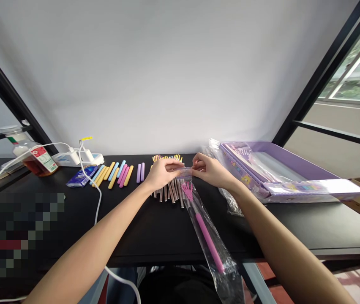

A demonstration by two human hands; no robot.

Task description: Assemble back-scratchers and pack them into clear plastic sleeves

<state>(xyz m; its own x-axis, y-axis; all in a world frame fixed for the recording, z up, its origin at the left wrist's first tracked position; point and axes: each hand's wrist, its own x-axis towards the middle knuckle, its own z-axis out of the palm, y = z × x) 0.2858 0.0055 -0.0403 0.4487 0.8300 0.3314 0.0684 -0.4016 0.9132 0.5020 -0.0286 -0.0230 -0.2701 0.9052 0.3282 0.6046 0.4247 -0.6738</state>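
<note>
Pink claw-headed back scratcher (210, 242) inside long clear plastic sleeve (232, 285). Possible trouble: thin film tearing if hands tug apart too hard; sleeve sliding off black table (154, 240) if both pinches loosen, since lower end reaches past near edge. Scratcher just nearer than hands, claw below fingers, handle slanting near-right. Left hand (163, 173) and right hand (211, 171): fingertips pinched on sleeve's far end.

A pale wall (173, 80) backs the black table (159, 232).
</note>
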